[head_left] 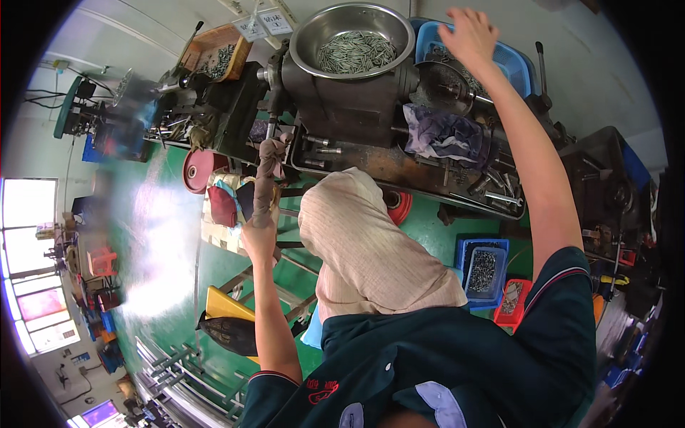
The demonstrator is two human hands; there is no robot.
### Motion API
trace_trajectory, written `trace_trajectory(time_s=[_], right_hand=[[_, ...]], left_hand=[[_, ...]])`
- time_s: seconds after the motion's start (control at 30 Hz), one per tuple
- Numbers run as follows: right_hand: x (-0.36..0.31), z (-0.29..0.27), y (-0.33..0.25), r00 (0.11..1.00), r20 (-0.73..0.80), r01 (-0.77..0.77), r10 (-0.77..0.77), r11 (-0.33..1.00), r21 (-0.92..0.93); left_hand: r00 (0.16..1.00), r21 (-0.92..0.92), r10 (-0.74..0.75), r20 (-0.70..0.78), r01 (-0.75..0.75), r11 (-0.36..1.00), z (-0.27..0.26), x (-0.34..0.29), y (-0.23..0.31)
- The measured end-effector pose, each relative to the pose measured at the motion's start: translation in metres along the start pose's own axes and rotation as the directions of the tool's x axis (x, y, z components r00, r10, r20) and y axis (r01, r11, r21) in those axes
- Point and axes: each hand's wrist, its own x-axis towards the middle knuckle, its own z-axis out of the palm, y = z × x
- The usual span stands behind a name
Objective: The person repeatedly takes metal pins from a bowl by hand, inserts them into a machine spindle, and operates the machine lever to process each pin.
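My left hand [258,241] is closed round the lower end of a long lever [266,185] wrapped in brown cloth, which joins the machine's left side. My right hand [472,41] is raised over a blue plastic basket [515,60], its thumb and fingers apart. Nothing shows in that hand. Small metal parts lie in the basket, partly hidden by my arm. A steel bowl [300,53] full of small metal pins [357,53] sits on top of the dark machine [346,100]. Beside the basket, below my right hand, is the machine's round chuck [444,87].
A crumpled patterned rag [442,134] lies at the machine's right. Wrenches [503,198] and loose tools rest in the metal tray [371,162]. Blue bins [487,274] and a red bin [512,303] stand on the green floor at right. A wooden box [230,50] of parts is far left.
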Motion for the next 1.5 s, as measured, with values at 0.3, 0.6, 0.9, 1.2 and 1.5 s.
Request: trace_trajectory(time_s=[0.3,0.6,0.9,1.2,1.5], right_hand=[[0.030,-0.012,-0.134,0.760,0.541,0.317,-0.360,0.932,0.175],[0.035,0.011,-0.138,0.782,0.474,0.384,-0.404,0.912,0.145],[0.038,-0.039,-0.049,0.903,0.423,-0.334,0.070,0.733,0.593],[-0.058,0.051,0.014,0.749,0.629,-0.281,-0.210,0.758,0.588],[-0.063,0.049,0.008,0.729,0.628,-0.227,-0.274,0.768,0.599]], left_hand=[[0.999,-0.037,-0.036,0.021,0.037,0.999,-0.006,-0.003,0.007],[0.999,-0.029,-0.043,0.014,0.043,0.999,-0.008,-0.005,0.008],[1.000,-0.017,-0.008,-0.001,0.008,1.000,-0.005,-0.002,-0.002],[0.998,-0.086,-0.044,0.033,0.047,0.995,-0.006,-0.004,0.010],[1.000,-0.069,0.001,0.008,0.000,0.998,-0.005,-0.002,0.002]])
